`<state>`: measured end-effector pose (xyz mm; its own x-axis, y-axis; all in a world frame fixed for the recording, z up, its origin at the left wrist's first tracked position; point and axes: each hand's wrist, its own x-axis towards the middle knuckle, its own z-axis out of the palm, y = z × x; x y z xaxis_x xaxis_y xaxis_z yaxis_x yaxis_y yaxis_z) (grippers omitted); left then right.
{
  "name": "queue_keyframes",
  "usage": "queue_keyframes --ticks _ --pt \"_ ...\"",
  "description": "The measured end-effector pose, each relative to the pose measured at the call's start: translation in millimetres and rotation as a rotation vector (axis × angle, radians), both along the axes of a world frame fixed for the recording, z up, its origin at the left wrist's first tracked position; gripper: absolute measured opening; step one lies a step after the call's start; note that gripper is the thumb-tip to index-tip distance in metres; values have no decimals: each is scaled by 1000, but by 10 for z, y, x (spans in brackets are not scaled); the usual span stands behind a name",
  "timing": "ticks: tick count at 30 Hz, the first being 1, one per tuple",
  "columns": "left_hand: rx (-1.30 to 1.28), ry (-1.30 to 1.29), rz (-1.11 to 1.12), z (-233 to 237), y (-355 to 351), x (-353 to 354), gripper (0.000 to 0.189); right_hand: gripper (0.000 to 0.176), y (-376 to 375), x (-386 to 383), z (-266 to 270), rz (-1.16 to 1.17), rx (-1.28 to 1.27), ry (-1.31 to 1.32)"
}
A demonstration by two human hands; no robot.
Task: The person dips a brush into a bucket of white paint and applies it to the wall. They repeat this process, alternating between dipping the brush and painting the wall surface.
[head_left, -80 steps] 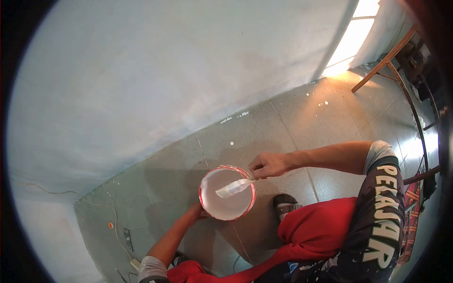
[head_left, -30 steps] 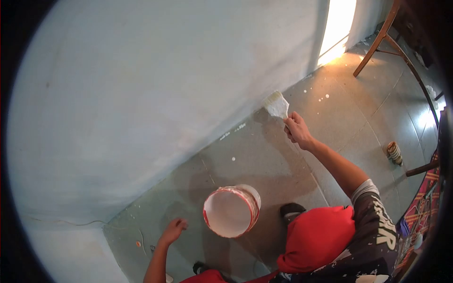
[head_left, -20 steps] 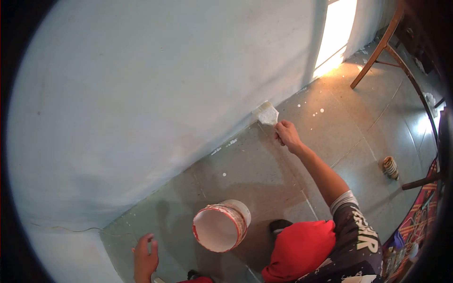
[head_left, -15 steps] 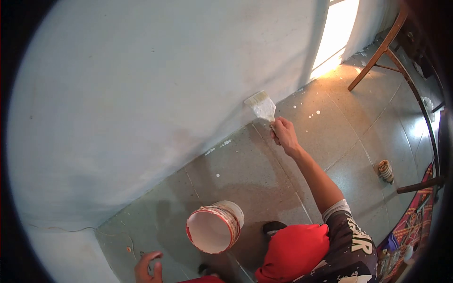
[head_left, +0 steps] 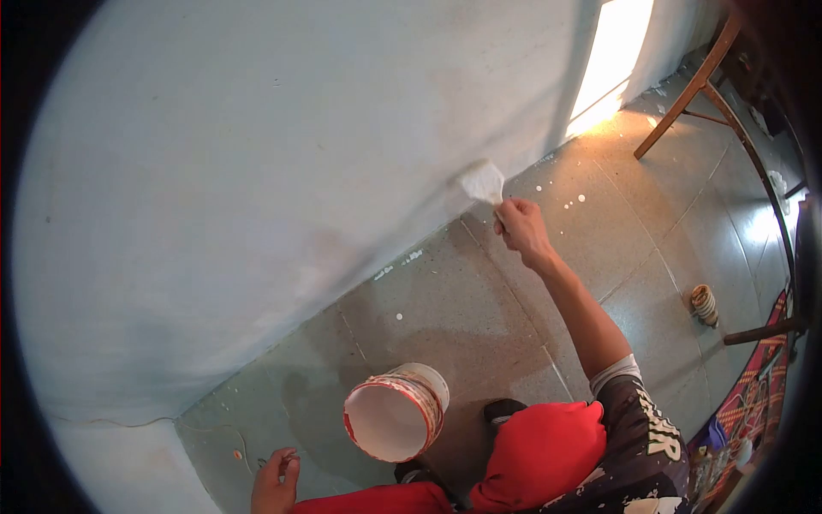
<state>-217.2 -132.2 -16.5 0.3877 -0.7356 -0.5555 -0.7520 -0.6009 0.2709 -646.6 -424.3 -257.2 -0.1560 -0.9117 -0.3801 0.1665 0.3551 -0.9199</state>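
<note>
My right hand [head_left: 521,230] grips a wide, flat paintbrush [head_left: 483,182] by its handle. The white-smeared brush is held with its bristles against or very close to the pale wall [head_left: 282,154], low down near the floor line; contact is hard to make out, as the bristle end is blurred. My left hand [head_left: 276,484] is at the bottom edge beside my red-clad leg, its fingers curled in close to the thumb and nothing visible in them. Between my legs and the wall is a white bucket [head_left: 435,384], its rim coated in red and whitish paint, tilted in view and pale inside.
Grey floor tiles [head_left: 462,283] carry white paint spots. A thin cord [head_left: 214,427] lies in the left corner. At right are a ribbed container [head_left: 704,305], a wooden-legged piece of furniture [head_left: 676,111] and a plaid cloth [head_left: 753,390] with assorted items. Bright light [head_left: 615,60] falls at the wall's far end.
The paintbrush has tipped and moved slightly upward and right along the wall with my right hand. My left hand has shifted slightly, its fingers now closer together. The view has shifted a little.
</note>
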Motion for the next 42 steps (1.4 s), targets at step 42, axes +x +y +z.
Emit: queue_keyframes --ticks 42 --pt "-28 33 -121 -386 37 461 33 20 6 -115 -272 -48 -8 -123"
